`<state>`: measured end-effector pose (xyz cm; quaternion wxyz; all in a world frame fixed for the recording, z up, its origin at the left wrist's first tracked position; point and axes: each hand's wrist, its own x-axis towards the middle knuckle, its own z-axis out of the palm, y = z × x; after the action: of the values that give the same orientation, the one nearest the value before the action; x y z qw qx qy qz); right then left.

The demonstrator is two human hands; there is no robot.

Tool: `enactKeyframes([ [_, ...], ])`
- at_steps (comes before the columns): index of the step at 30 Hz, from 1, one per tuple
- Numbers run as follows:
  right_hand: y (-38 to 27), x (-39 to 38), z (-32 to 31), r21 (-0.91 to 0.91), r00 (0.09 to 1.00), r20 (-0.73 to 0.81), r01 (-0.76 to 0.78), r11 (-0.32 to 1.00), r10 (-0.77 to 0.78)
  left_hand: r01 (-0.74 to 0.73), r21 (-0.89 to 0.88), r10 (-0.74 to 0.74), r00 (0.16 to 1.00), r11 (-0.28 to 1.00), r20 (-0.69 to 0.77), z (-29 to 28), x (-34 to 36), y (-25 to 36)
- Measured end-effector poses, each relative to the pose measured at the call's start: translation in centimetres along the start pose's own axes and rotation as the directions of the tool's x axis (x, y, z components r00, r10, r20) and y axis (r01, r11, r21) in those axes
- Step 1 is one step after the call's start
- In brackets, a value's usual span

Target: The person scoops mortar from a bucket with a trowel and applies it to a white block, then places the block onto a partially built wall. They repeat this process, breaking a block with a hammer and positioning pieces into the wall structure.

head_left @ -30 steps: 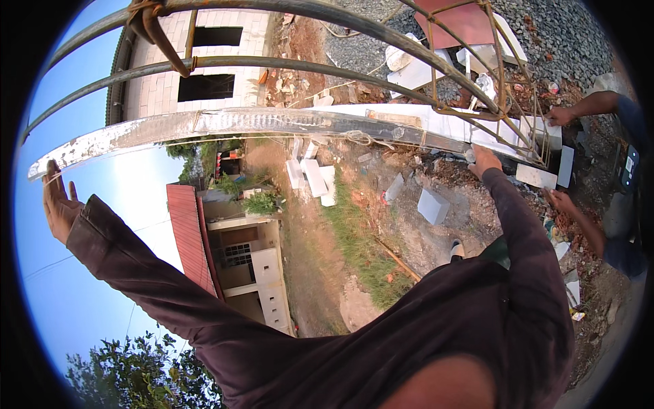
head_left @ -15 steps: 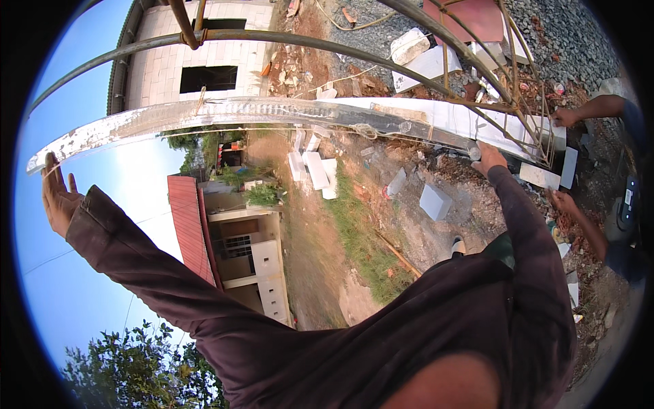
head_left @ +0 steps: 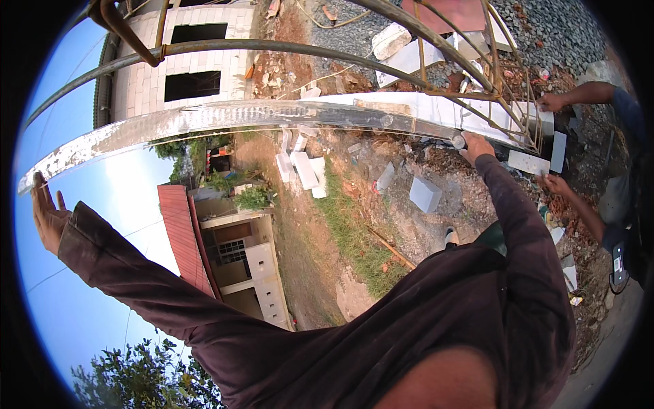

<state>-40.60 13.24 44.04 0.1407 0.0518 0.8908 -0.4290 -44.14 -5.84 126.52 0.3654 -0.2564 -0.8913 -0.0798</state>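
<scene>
A long, plaster-smeared metal bar (head_left: 225,117) spans the head view from the far left to the right of centre. My left hand (head_left: 51,219) is at its far left end, the fingertips touching the edge while the thumb stands apart. At the opposite end my right hand (head_left: 479,147) is closed around the bar, beside a round grey end piece (head_left: 458,141). Part of its fingers is hidden. Behind the bar runs a white block surface (head_left: 436,112). A thin cord (head_left: 272,128) follows the bar's lower edge.
Rusty scaffold pipes (head_left: 286,46) cross above the bar. At the right, a co-worker's hands (head_left: 553,184) touch a pale block (head_left: 529,162). White blocks (head_left: 304,170) and a lone block (head_left: 426,194) lie on rubble-strewn ground. A red-roofed building (head_left: 185,235) stands beyond.
The view has shifted slightly, so most of the scene sits further left. My hands stay at the two ends of the bar. The co-worker's hands remain by the pale block.
</scene>
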Motion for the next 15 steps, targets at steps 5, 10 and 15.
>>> enactKeyframes([
  [5, 0.2, 0.2, 0.0, -0.013, 1.000, -0.011, -0.012, 1.000, 0.012, -0.069, 0.050, 0.067, 0.997, 0.996, 0.049, -0.3, 0.0, -1.0],
  [10, 0.0, 0.2, -0.1, 0.005, 1.000, 0.011, -0.007, 1.000, 0.007, -0.045, 0.036, 0.044, 0.999, 0.998, 0.021, -0.3, 0.4, -1.0],
  [15, 0.0, 0.3, 0.1, -0.008, 1.000, 0.003, -0.017, 1.000, 0.017, -0.052, -0.011, 0.052, 0.998, 0.999, -0.039, 1.1, -0.3, -0.1],
])
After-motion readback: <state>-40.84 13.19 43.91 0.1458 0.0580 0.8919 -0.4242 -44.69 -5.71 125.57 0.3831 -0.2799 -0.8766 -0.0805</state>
